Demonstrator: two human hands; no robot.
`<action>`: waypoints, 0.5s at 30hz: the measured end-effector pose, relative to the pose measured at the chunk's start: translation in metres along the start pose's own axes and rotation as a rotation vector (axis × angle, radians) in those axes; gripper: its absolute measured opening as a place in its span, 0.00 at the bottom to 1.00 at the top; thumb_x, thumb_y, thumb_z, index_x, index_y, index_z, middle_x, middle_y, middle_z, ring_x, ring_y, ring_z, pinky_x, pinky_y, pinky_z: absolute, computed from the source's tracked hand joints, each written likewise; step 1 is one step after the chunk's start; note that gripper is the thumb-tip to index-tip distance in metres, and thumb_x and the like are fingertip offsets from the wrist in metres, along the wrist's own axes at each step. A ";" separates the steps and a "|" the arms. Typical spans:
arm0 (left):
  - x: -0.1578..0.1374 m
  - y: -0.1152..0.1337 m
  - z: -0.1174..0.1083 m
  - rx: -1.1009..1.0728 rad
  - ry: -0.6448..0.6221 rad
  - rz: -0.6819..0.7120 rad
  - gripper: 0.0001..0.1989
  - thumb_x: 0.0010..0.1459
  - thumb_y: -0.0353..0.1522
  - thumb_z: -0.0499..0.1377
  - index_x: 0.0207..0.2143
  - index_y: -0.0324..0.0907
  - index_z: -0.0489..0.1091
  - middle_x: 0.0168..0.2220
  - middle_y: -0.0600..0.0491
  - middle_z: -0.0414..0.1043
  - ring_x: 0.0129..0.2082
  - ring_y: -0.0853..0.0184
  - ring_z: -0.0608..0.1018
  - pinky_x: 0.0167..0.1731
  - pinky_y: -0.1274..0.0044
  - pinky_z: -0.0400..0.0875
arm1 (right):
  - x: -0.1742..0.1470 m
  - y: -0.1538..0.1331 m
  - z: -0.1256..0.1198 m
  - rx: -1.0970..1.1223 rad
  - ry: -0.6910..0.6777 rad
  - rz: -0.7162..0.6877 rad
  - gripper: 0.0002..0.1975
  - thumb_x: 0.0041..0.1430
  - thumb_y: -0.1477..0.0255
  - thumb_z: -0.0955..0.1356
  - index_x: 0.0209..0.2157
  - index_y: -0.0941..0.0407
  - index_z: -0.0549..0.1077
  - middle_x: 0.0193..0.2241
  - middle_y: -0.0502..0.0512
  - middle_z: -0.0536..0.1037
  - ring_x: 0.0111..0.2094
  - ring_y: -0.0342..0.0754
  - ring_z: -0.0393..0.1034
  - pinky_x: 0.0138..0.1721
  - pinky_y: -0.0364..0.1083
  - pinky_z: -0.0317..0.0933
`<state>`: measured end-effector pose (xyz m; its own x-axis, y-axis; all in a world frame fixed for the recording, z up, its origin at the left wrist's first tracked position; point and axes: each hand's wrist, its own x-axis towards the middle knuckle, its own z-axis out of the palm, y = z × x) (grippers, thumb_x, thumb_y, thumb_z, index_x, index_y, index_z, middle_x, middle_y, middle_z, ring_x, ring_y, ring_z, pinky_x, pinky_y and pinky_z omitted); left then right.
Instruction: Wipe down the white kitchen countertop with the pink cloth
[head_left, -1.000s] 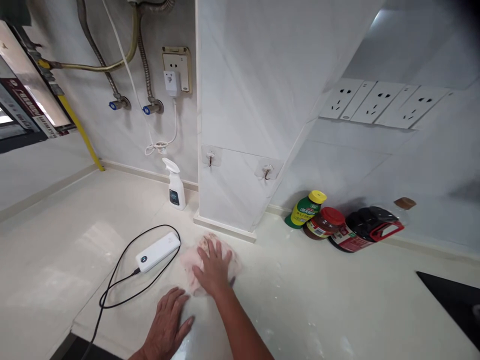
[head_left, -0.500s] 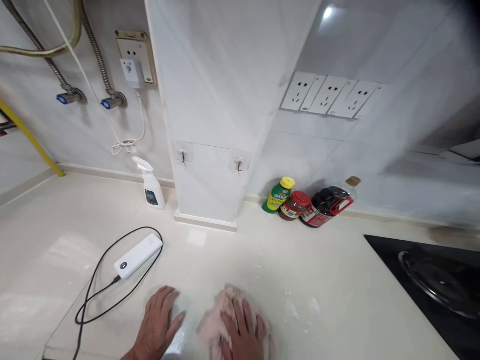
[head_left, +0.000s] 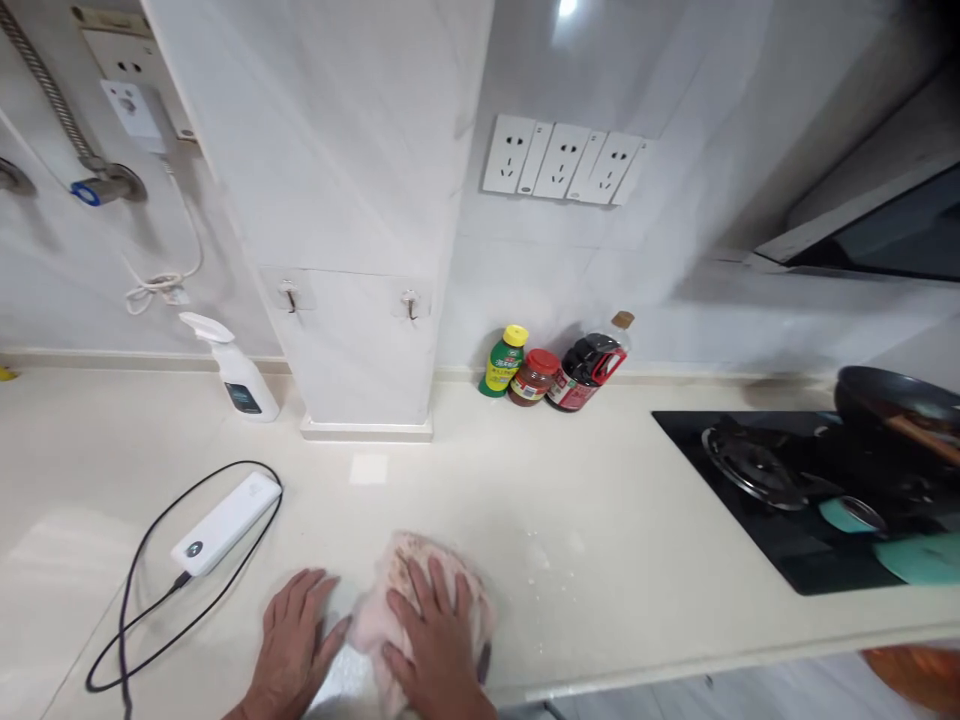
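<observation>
Under my right hand (head_left: 435, 630) lies a pale pink cloth (head_left: 412, 560) with brown stains, pressed flat on the white countertop (head_left: 585, 540). The fingers of that hand are spread over the cloth. My left hand (head_left: 292, 635) rests on the counter just left of the cloth, fingers stretched out and thumb apart, holding nothing. Small wet drops show on the counter right of the cloth.
A white power bank (head_left: 225, 525) with a looped black cable lies at left, near a white spray bottle (head_left: 238, 375). Against the wall stand a green bottle (head_left: 504, 365), a red-lidded jar (head_left: 534, 378) and a dark sauce bottle (head_left: 585, 372). A black stove (head_left: 750, 520) carries a pan (head_left: 900, 395).
The view has swung to the right, so more of the stove and its pan shows. My right hand and the cloth have shifted slightly over the counter; my left hand stays beside them.
</observation>
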<state>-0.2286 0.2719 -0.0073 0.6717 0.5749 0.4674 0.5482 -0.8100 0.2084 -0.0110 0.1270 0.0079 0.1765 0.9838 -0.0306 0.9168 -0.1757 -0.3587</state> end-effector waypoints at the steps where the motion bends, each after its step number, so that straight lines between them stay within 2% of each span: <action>1: 0.005 0.007 0.003 -0.022 -0.015 0.021 0.21 0.66 0.43 0.55 0.58 0.45 0.66 0.55 0.43 0.72 0.57 0.51 0.71 0.53 0.60 0.65 | -0.021 0.012 0.005 -0.003 0.030 0.019 0.28 0.65 0.52 0.64 0.65 0.34 0.60 0.72 0.46 0.48 0.72 0.65 0.41 0.65 0.74 0.39; 5: 0.039 0.041 0.023 -0.112 -0.078 0.070 0.21 0.67 0.39 0.55 0.60 0.46 0.64 0.57 0.43 0.70 0.59 0.53 0.70 0.55 0.61 0.64 | -0.095 0.078 0.013 -0.142 0.122 0.234 0.24 0.63 0.54 0.65 0.61 0.36 0.69 0.69 0.49 0.58 0.70 0.65 0.49 0.65 0.70 0.45; 8: 0.070 0.049 0.041 -0.109 -0.057 0.051 0.19 0.68 0.38 0.53 0.59 0.43 0.65 0.56 0.41 0.70 0.58 0.52 0.70 0.54 0.60 0.65 | -0.126 0.113 0.016 -0.225 0.160 0.297 0.23 0.64 0.58 0.65 0.60 0.39 0.71 0.68 0.49 0.61 0.69 0.62 0.51 0.65 0.66 0.47; 11: 0.084 0.035 0.047 -0.087 -0.051 0.011 0.19 0.69 0.39 0.51 0.57 0.41 0.67 0.55 0.41 0.71 0.57 0.51 0.71 0.53 0.60 0.65 | -0.125 0.111 0.019 -0.229 0.163 0.327 0.23 0.64 0.57 0.64 0.60 0.40 0.71 0.67 0.50 0.62 0.68 0.64 0.53 0.63 0.67 0.52; 13: 0.080 0.023 0.046 -0.062 -0.063 -0.033 0.19 0.69 0.40 0.51 0.57 0.42 0.67 0.54 0.41 0.72 0.56 0.52 0.72 0.53 0.60 0.65 | -0.106 0.091 0.019 -0.184 0.135 0.335 0.24 0.64 0.56 0.64 0.61 0.41 0.70 0.68 0.52 0.60 0.68 0.67 0.52 0.61 0.69 0.53; 15: 0.069 0.015 0.043 -0.027 -0.068 -0.068 0.20 0.69 0.41 0.50 0.57 0.42 0.68 0.55 0.42 0.73 0.56 0.52 0.72 0.53 0.59 0.64 | -0.076 0.066 0.014 -0.105 0.086 0.251 0.25 0.65 0.56 0.64 0.63 0.41 0.67 0.70 0.51 0.55 0.70 0.67 0.48 0.62 0.70 0.52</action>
<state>-0.1522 0.3045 -0.0090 0.6663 0.6343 0.3921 0.5807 -0.7712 0.2608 0.0308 0.0411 -0.0261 0.4279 0.9035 -0.0255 0.8721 -0.4201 -0.2508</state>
